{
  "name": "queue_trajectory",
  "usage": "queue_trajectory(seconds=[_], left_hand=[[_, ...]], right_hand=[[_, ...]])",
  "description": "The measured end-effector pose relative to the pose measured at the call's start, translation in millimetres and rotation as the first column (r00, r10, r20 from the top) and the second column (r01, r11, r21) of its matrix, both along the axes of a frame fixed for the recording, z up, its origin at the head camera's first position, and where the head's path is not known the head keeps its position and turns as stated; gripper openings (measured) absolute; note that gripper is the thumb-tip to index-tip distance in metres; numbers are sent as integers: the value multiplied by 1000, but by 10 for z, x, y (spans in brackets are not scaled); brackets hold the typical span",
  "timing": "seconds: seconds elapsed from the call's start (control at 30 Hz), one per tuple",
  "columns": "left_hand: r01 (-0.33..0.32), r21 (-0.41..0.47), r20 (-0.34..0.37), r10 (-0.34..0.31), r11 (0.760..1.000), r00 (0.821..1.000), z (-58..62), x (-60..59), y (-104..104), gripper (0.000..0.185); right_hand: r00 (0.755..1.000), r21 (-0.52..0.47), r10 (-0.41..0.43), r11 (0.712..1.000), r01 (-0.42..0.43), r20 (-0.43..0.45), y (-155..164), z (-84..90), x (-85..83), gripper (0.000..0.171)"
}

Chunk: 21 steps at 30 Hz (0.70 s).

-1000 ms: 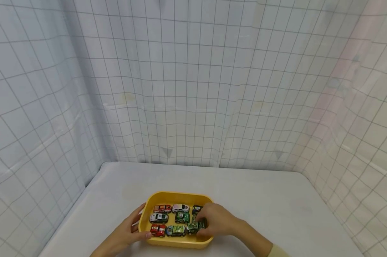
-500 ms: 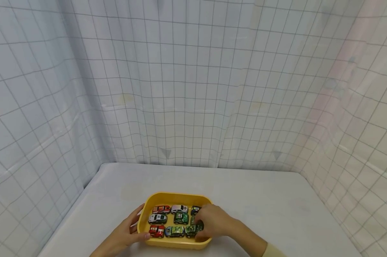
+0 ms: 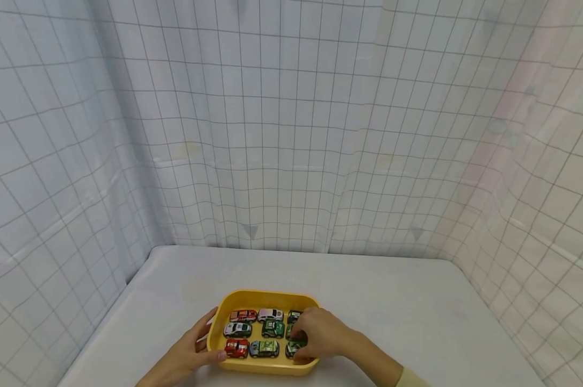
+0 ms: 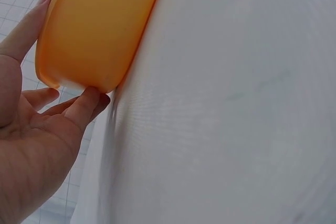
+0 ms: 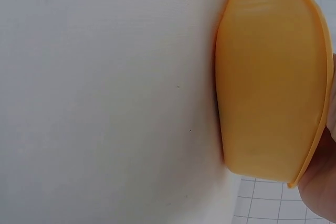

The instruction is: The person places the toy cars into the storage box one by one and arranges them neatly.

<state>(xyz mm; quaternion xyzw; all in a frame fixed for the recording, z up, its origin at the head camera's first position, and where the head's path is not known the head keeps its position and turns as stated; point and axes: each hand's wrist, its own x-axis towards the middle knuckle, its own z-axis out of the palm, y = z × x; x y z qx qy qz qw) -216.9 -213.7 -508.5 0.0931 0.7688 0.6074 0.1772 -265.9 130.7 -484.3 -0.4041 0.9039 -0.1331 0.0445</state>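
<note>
1. On the white cloth-covered table (image 3: 393, 312), a yellow rounded plastic tray (image 3: 267, 296) holds small metal toy cars in 3 rows.
2. At the tray's left rim, the left hand (image 3: 187, 352) holds the wall, grip closed round it: thumb inside, fingers under the outer side.
3. At the tray's right end, the right hand (image 3: 322, 333) curls its fingers over a dark green toy car (image 3: 292, 349) in the near row, grip apparently pinching it.

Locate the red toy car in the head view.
The red toy car sits in the yellow tray's near-left corner, beside a green car on its right, with the left hand's thumb on the rim just by it.
</note>
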Motion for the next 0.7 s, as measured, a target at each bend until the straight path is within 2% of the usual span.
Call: queue_trajectory(seconds=[0.23,0.37,0.5,0.6,0.7], left_hand=[[-9,-31,-2,9,999,1000,-8,-33,12,100],[-5,-43,1,6,999,1000,6,-33,3,99],[-10,-115,-23,7,993,1000,45,-29,-15,101],[-42,-185,-46,34,982,998,103,-55,-16,104],[-64,-238,-77,47,969,996,194,-96,-18,104]], right_hand=[[1000,-44,18,999,-18,-4,32,-27,-8,34],[998,-88,67,994,-66,13,47,-25,-18,30],[991,-159,123,981,-115,44,83,-3,-42,26],[993,-197,104,976,-91,55,149,43,-52,26],[997,-210,40,977,-25,69,249,120,-44,28]])
